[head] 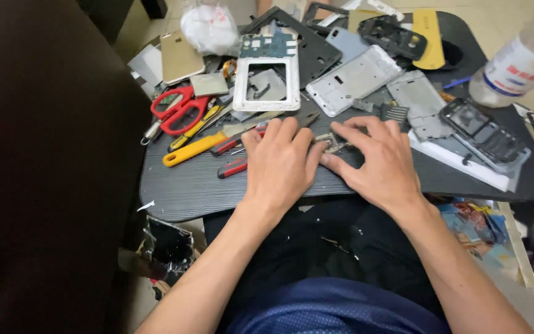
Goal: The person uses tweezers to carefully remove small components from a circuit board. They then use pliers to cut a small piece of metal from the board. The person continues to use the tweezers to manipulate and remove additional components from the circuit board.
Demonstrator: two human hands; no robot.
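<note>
Both my hands rest palm-down on a dark wood-grain board (186, 185) across my lap. My left hand (279, 164) lies flat with fingers apart, over red-handled pliers (235, 166). My right hand (378, 158) is beside it, its thumb and fingertips touching a small metal phone part (335, 143) lying between the two hands. Whether either hand grips that part is unclear.
Red scissors (177, 111), a yellow-handled tool (193, 148), a gold phone (180, 57), a white phone frame (267, 83), a silver back cover (353, 79), a black phone chassis (483, 133) and a plastic bottle (520, 59) crowd the board. Debris lies on the floor at both sides.
</note>
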